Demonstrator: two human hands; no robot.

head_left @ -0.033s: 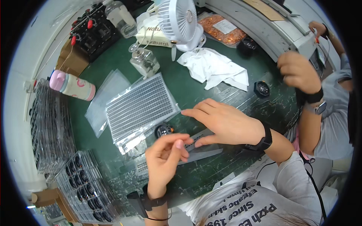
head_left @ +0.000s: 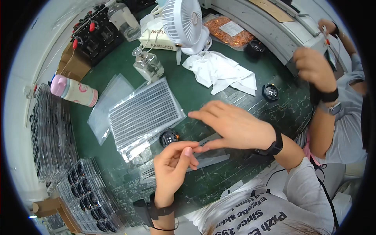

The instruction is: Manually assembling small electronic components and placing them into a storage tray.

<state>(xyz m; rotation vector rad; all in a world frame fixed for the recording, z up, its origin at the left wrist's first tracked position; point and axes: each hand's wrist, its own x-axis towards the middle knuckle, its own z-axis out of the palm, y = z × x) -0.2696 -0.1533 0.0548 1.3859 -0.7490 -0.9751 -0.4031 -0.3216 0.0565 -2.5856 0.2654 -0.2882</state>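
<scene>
marked strip; where does it show on your feed?

i have it on the green bench, just beside my left hand, which hides part of it; a black round part sits just beyond that hand's forefinger, near the patterned sheet.

and your grip?

my left thumb and forefinger are curled close together; i cannot tell from here whether anything small sits between them; my right hand has its thumb and forefinger well apart, the thumb tip at the left forefinger's tip.

what else do you see out there?

a crumpled white cloth lies beyond the right hand; a second round part rests to the right of the cloth; a white fan stands behind that cloth; over on the right, a co-worker's hand is raised, apart from mine.
</scene>
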